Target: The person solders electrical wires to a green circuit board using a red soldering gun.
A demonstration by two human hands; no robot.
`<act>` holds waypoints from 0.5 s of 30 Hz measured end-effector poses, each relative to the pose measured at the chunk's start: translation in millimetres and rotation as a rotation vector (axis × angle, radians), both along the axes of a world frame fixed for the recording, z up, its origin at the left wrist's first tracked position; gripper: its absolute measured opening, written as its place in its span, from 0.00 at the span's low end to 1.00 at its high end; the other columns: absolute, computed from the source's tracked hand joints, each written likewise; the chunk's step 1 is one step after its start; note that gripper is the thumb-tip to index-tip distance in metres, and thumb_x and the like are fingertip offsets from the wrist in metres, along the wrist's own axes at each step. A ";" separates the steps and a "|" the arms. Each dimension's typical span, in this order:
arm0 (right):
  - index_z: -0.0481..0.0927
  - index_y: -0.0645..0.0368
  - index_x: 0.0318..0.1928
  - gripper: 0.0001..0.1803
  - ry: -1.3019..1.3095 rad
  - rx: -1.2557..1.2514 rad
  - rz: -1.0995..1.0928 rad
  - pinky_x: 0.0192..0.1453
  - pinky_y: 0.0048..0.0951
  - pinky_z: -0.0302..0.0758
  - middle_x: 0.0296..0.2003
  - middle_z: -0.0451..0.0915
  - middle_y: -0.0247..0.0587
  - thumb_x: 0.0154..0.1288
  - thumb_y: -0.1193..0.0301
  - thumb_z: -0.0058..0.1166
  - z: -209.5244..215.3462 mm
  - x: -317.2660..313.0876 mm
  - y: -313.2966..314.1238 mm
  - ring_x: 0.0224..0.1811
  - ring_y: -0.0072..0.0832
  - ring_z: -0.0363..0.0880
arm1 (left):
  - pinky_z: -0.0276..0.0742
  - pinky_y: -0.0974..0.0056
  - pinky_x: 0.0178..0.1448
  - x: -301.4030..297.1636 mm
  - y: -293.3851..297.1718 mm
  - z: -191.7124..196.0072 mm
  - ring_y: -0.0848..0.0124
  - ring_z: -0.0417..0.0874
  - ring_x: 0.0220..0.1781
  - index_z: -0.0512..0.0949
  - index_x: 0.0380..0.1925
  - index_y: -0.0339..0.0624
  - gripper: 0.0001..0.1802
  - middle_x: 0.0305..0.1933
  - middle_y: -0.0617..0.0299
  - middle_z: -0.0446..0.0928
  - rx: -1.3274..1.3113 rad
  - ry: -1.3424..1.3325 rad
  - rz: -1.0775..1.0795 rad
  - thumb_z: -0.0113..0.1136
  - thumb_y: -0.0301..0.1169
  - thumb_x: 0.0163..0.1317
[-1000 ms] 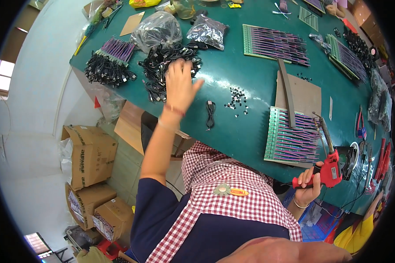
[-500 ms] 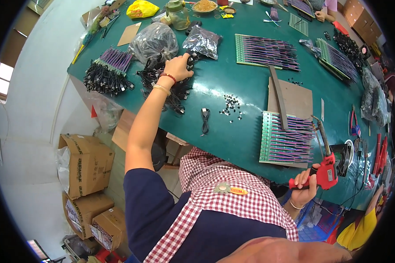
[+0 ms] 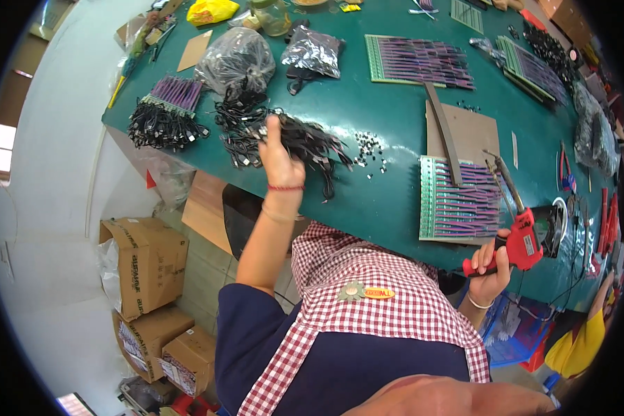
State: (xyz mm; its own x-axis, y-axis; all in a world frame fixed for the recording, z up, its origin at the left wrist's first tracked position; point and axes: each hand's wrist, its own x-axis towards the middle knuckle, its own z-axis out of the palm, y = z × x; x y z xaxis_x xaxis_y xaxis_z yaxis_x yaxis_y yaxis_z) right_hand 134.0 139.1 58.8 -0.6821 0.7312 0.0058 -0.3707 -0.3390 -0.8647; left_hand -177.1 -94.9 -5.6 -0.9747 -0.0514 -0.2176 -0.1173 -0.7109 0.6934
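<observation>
My left hand (image 3: 281,161) is closed around a bunch of black USB cables (image 3: 312,139) at the left-middle of the green table. Their loose ends trail to the right, and the fingers are partly hidden beneath them. More black cables (image 3: 239,121) lie heaped just beyond that hand. At the right, my right hand (image 3: 491,269) grips the handle of a red soldering gun (image 3: 525,246), its tip pointing up and away. The tip hovers by a green circuit board panel (image 3: 433,201) with rows of purple-and-black wires. A flat dark bar (image 3: 442,132) lies across the panel and a brown board (image 3: 475,135).
Small black and white connectors (image 3: 369,149) are scattered mid-table. Further wired panels (image 3: 412,61) lie farther off. A wired bundle (image 3: 166,114), a clear bag (image 3: 237,62) and a silvery bag (image 3: 313,52) sit at the left. Cartons (image 3: 145,263) stand on the floor; pliers (image 3: 567,170) lie right.
My left hand has come nearer from the cable heap, pulling a bunch of cables that now spreads rightward over the spot where a single coiled cable lay. The right hand keeps its hold on the soldering gun.
</observation>
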 end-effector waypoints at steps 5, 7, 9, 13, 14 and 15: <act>0.64 0.65 0.52 0.16 -0.017 -0.005 0.062 0.21 0.19 0.63 0.17 0.62 0.32 0.67 0.70 0.41 1.5 -6.4 1.9 0.14 0.16 0.58 | 0.72 0.67 0.52 70.6 22.3 -32.3 0.73 0.73 0.45 0.62 0.52 0.39 0.23 0.45 0.62 0.70 -0.126 0.024 0.011 0.58 0.33 0.61; 0.64 0.65 0.52 0.16 -0.019 -0.005 0.065 0.21 0.19 0.63 0.17 0.63 0.32 0.67 0.70 0.41 1.1 -9.9 0.4 0.14 0.16 0.58 | 0.60 0.65 0.61 72.1 22.4 -41.6 0.71 0.66 0.52 0.57 0.56 0.36 0.32 0.52 0.57 0.64 -0.420 0.230 -0.005 0.62 0.36 0.58; 0.64 0.65 0.52 0.16 -0.016 -0.005 0.078 0.21 0.19 0.64 0.18 0.63 0.32 0.67 0.70 0.41 -0.3 -8.9 1.1 0.14 0.16 0.58 | 0.57 0.65 0.63 71.1 16.7 -43.5 0.69 0.63 0.54 0.56 0.57 0.35 0.36 0.54 0.55 0.61 -0.480 0.216 -0.018 0.64 0.37 0.56; 0.63 0.65 0.52 0.16 -0.029 0.000 0.067 0.20 0.20 0.64 0.18 0.63 0.32 0.67 0.70 0.41 -7.4 -1.6 1.6 0.13 0.16 0.57 | 0.51 0.58 0.68 78.7 2.0 -30.4 0.60 0.57 0.65 0.49 0.61 0.31 0.41 0.65 0.47 0.51 -0.795 0.314 0.119 0.63 0.34 0.56; 0.63 0.65 0.52 0.16 -0.038 -0.009 0.045 0.21 0.20 0.64 0.18 0.63 0.32 0.67 0.70 0.41 -8.2 0.7 1.9 0.13 0.16 0.57 | 0.53 0.54 0.68 85.1 -1.6 -10.5 0.55 0.58 0.66 0.57 0.58 0.31 0.34 0.63 0.46 0.56 -1.218 0.425 0.190 0.60 0.28 0.54; 0.63 0.64 0.52 0.16 -0.046 -0.019 0.022 0.21 0.20 0.64 0.18 0.63 0.32 0.67 0.70 0.41 -9.0 2.8 2.3 0.14 0.16 0.57 | 0.53 0.54 0.68 86.5 -6.6 -3.7 0.55 0.58 0.66 0.57 0.58 0.31 0.34 0.63 0.46 0.56 -1.223 0.424 0.179 0.60 0.28 0.54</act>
